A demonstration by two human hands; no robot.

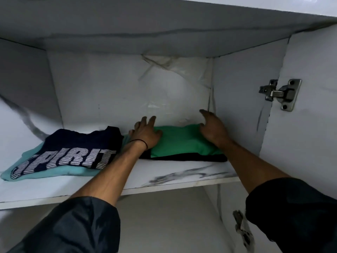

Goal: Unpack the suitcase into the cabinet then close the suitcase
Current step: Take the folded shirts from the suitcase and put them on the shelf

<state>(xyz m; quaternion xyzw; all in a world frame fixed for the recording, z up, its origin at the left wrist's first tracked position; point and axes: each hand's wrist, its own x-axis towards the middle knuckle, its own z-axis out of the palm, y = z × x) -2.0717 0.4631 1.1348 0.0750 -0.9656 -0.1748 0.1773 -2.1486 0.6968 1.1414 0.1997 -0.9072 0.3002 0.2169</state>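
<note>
Head view: a folded green garment (182, 141) is stacked on a black garment (184, 157) on the cabinet shelf (182, 175). It is pressed at its left edge by the left hand (146, 134), fingers spread, and touched at its right rear by the right hand (213, 128), fingers loosely spread. Left of the left fingers, a navy printed shirt (78, 145) is laid on a teal garment (54, 171).

navy folded shirt (76, 150) with white striped lettering "SPIRIT"
</note>
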